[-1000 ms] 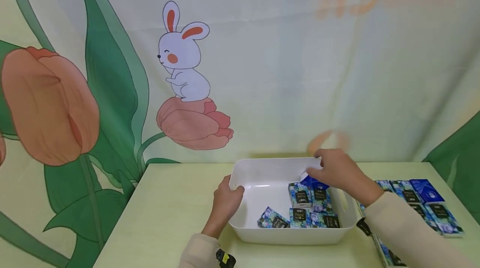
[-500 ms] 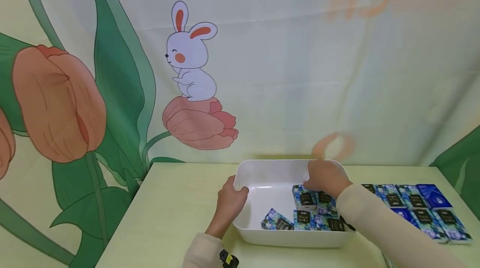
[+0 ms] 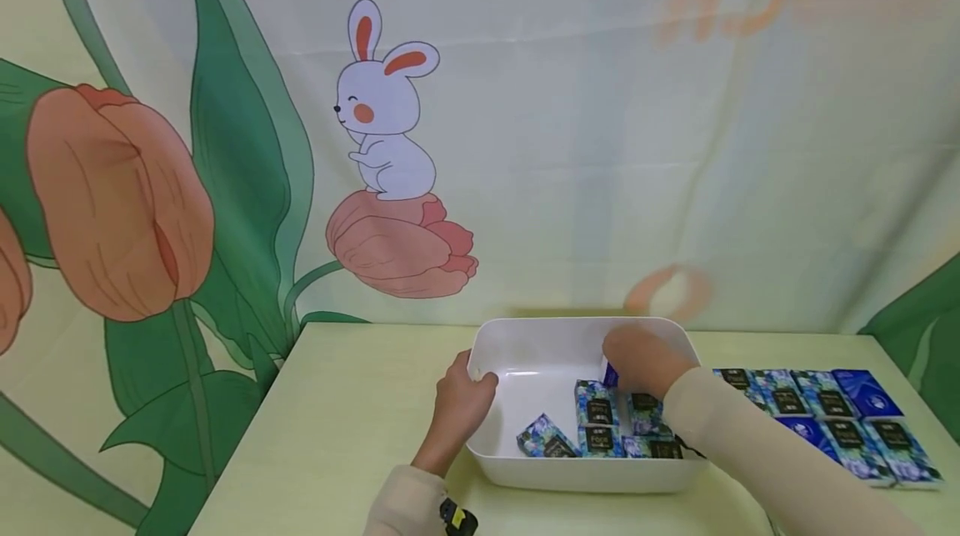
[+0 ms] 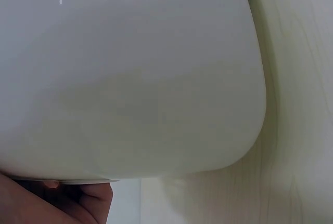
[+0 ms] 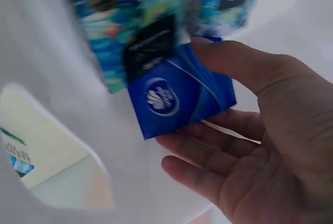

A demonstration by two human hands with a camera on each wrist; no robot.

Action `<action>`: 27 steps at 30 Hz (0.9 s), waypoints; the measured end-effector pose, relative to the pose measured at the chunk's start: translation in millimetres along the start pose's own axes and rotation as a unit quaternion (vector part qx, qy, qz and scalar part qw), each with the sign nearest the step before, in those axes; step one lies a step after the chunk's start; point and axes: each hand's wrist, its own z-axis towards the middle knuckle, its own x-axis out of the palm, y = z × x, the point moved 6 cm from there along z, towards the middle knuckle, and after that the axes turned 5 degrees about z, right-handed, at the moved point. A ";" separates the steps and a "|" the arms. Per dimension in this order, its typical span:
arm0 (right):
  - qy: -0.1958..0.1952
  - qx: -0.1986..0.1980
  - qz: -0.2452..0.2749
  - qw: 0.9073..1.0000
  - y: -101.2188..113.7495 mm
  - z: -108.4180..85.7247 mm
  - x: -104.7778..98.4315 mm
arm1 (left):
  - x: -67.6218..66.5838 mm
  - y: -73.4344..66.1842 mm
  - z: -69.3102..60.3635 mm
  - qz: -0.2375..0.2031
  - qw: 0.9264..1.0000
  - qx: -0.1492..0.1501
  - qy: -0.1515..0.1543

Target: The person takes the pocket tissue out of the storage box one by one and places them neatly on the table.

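A white plastic bin (image 3: 525,473) stands on the table, and my left hand (image 3: 461,403) grips its left end with the thumb over the rim. Beneath the bin's edge in the left wrist view, the curled fingers (image 4: 96,203) show. My right hand (image 3: 645,359) reaches into the back right part of the bin. Between its thumb and fingers it pinches a blue tissue pack (image 5: 182,91), mostly hidden in the head view. Several floral tissue packs with black labels lie in the bin, among them a slanted pack (image 3: 546,438) and an upright-set pack (image 3: 597,404).
Rows of more tissue packs (image 3: 843,440) lie on the table to the right of the bin, partly behind the right sleeve (image 3: 750,428). A cutout handle (image 5: 67,156) pierces the bin's right wall. A printed curtain (image 3: 540,169) hangs behind the table (image 3: 330,403).
My right hand has moved down and left into the bin with the blue tissue pack. Just now a floral pack beside it has shifted toward the front. The left hand keeps its grip.
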 end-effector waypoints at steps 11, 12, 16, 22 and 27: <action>-0.052 0.004 -0.150 0.987 27.4 11.5 14.7 | -3.8 -2.8 -3.2 0.003 1.000 -0.003 -0.008; -0.063 0.005 -0.135 0.989 25.6 13.5 12.3 | -4.6 -3.1 -3.0 0.003 1.000 -0.001 -0.009; -0.096 0.002 -0.055 0.994 22.2 19.8 5.0 | -9.1 -3.4 -2.0 0.007 1.000 0.003 -0.012; -0.067 -0.023 -0.096 0.993 45.0 22.9 18.9 | -12.4 1.0 -2.8 0.003 1.000 -0.004 -0.015; -0.009 -0.022 0.084 0.996 33.5 22.9 26.6 | -8.1 -2.7 -5.2 0.004 1.000 0.003 -0.006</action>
